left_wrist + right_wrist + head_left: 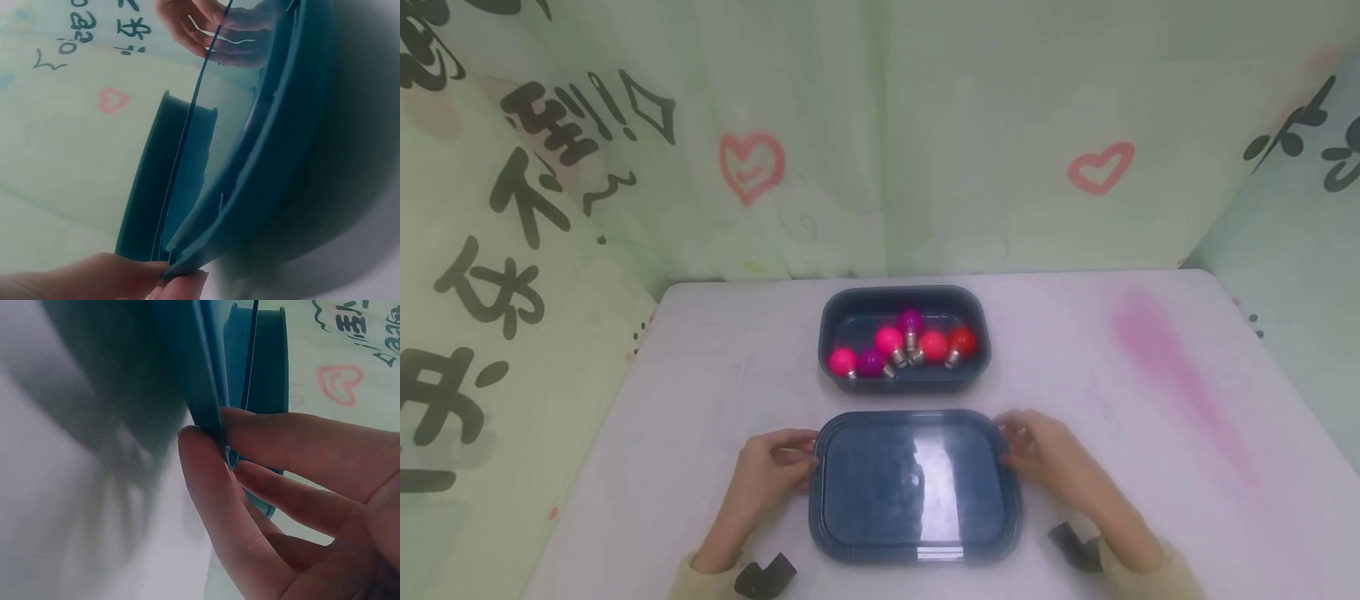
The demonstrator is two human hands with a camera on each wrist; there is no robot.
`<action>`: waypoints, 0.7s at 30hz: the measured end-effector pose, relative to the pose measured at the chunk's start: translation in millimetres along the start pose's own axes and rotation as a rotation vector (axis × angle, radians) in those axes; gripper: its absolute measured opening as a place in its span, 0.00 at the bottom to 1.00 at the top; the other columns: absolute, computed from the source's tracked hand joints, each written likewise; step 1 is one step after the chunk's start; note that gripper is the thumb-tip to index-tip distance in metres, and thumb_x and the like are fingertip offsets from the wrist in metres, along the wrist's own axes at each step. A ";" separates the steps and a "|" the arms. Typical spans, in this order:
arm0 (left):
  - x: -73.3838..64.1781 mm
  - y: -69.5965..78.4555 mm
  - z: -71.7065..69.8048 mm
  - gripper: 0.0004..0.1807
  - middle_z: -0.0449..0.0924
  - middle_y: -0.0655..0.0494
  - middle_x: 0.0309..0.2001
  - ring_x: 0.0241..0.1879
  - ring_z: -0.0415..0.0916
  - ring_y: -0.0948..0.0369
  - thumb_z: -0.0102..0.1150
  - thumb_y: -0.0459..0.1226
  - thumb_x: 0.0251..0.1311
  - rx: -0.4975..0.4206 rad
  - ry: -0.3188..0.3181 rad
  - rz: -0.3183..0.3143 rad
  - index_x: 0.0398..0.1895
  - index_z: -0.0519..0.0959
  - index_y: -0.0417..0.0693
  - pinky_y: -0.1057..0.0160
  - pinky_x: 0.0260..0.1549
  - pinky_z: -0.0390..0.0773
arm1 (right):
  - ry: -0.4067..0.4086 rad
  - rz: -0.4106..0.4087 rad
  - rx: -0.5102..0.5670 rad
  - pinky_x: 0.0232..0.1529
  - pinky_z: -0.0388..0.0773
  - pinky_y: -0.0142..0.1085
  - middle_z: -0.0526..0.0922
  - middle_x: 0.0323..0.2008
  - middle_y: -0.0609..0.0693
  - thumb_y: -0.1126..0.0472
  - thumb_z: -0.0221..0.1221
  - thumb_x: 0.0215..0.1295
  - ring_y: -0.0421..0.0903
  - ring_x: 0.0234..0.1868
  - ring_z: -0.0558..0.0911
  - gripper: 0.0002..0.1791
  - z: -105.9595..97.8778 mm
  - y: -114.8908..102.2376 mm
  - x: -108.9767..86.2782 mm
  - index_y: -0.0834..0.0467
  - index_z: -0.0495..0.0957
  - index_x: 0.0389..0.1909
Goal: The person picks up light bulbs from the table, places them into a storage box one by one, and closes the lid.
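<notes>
Both hands hold a dark blue rectangular lid (880, 492) by its two short sides. My left hand (772, 468) pinches the left edge between thumb and fingers, also seen in the left wrist view. At the opposite edge, my right hand (1037, 454) pinches with thumb and fingers. The wrist views show the lid raised off the tabletop, with its shadow below. Just beyond it stands a dark blue box (904, 386), open on top. Several pink, purple and red light bulbs (889, 342) with silver screw bases lie inside it.
A white tabletop (700, 375) with a pink stain (1150, 333) on the right lies under everything. Green cloth walls (925, 208) with painted hearts and black lettering enclose it at the back and sides. Black pieces (767, 577) sit by the wrists.
</notes>
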State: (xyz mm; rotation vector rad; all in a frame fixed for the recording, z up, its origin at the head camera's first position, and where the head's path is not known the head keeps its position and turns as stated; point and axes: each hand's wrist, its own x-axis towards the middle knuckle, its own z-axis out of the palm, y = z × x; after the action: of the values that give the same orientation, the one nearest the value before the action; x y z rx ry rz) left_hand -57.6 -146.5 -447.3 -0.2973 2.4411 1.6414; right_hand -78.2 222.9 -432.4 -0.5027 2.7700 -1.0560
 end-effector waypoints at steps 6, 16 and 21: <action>1.2 4.5 -5.3 0.20 0.87 0.46 0.39 0.34 0.86 0.55 0.65 0.23 0.48 -0.069 -0.012 0.000 0.47 0.84 0.38 0.63 0.27 0.86 | 0.011 -0.014 0.030 0.36 0.83 0.34 0.84 0.37 0.52 0.70 0.69 0.52 0.46 0.36 0.83 0.22 -7.5 -1.3 1.5 0.65 0.79 0.50; 1.4 10.4 -12.2 0.17 0.87 0.41 0.42 0.36 0.87 0.56 0.63 0.24 0.52 -0.112 -0.077 0.041 0.48 0.82 0.35 0.63 0.29 0.87 | 0.042 -0.074 0.080 0.39 0.85 0.36 0.85 0.37 0.51 0.75 0.65 0.54 0.46 0.37 0.85 0.21 -15.2 -5.8 3.4 0.64 0.79 0.51; 1.3 12.3 -16.8 0.19 0.85 0.39 0.48 0.40 0.87 0.55 0.62 0.25 0.56 -0.109 -0.135 0.079 0.53 0.81 0.34 0.63 0.34 0.87 | 0.053 -0.136 0.134 0.38 0.85 0.34 0.85 0.43 0.58 0.75 0.66 0.55 0.44 0.37 0.85 0.19 -16.5 -3.3 2.4 0.67 0.79 0.49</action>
State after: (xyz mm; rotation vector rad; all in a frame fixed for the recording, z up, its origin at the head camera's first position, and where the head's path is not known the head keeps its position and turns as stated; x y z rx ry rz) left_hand -62.8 -157.6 -430.4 -0.1021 2.2968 1.7683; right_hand -83.5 230.0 -418.0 -0.6615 2.7183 -1.2925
